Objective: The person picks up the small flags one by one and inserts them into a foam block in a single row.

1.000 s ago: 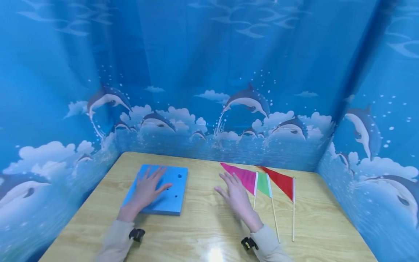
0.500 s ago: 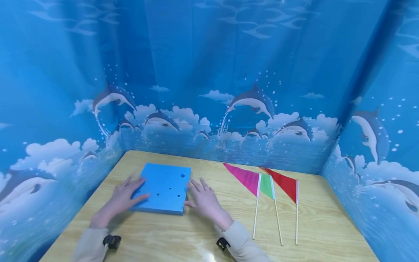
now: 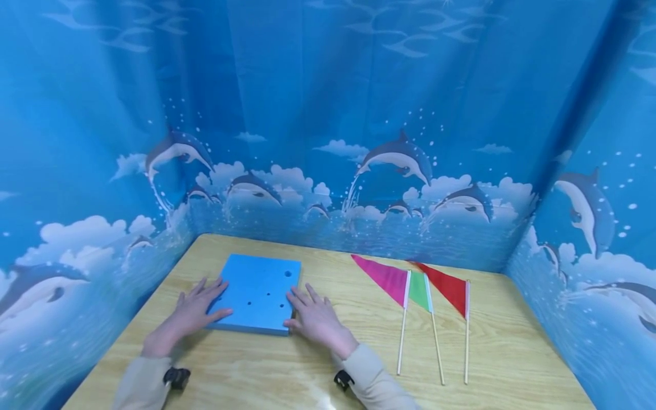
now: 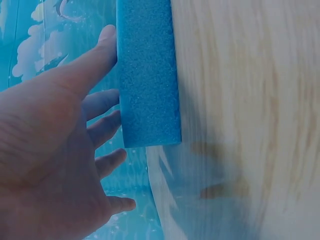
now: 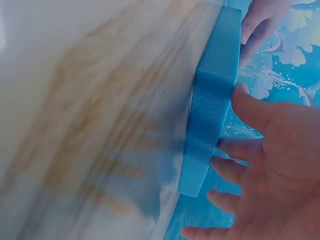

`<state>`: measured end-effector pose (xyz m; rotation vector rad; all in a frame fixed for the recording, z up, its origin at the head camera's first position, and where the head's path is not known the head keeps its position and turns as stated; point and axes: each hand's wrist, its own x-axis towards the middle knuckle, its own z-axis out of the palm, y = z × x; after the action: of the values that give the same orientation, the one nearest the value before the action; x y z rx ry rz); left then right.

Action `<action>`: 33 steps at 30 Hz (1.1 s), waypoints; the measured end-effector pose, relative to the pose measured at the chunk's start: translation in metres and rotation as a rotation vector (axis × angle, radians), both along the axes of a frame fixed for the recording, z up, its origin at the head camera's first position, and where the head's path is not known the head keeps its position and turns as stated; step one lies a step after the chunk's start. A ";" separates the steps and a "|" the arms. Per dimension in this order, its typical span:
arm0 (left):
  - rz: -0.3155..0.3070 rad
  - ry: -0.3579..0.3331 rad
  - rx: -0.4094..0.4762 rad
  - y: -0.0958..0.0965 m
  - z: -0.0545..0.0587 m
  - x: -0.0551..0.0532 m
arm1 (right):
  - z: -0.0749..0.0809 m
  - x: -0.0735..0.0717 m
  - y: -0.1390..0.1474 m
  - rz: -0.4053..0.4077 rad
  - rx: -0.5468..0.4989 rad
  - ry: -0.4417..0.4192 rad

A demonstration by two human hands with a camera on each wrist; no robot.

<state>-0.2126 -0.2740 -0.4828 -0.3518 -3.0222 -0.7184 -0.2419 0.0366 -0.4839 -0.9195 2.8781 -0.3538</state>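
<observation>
A blue foam block [image 3: 246,285] with several small holes in its top lies flat on the wooden table, left of centre. My left hand [image 3: 187,313] has its fingers spread over the block's left edge; in the left wrist view the thumb and fingertips reach the foam's [image 4: 150,75] upper edge. At the opposite side, the fingertips of my right hand [image 3: 318,319] rest at the right edge. The right wrist view shows that thumb and fingers along the top edge of the foam side [image 5: 210,110], with the left hand [image 5: 262,22] beyond.
To the right lie three triangular flags on thin sticks: a magenta flag [image 3: 386,279], a green flag [image 3: 418,290] and a red flag [image 3: 448,287]. A blue dolphin-print curtain [image 3: 328,114] encloses the back and sides of the wooden table [image 3: 266,370].
My left hand has drawn back from over the block to its left edge. My right hand has moved left from near the magenta flag to the block's right edge.
</observation>
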 end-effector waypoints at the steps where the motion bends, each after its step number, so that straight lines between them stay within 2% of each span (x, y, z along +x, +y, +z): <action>1: -0.001 0.000 -0.003 0.001 0.001 0.000 | 0.000 0.000 0.000 -0.003 -0.001 -0.005; 6: 0.000 0.017 -0.027 0.009 0.000 -0.001 | 0.001 -0.002 0.006 -0.017 -0.012 -0.014; 14: -0.006 0.024 -0.015 0.027 -0.002 -0.003 | 0.004 -0.002 0.022 -0.043 -0.030 -0.043; 20: -0.006 0.018 -0.031 0.039 0.001 -0.005 | 0.004 -0.001 0.033 -0.053 -0.054 -0.055; 33: -0.050 -0.012 -0.036 0.064 0.000 -0.011 | 0.005 0.002 0.064 -0.077 -0.080 -0.062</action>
<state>-0.2232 -0.2103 -0.4828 -0.4267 -3.0510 -0.6728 -0.2394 0.1011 -0.4791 -0.7955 2.8670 -0.4993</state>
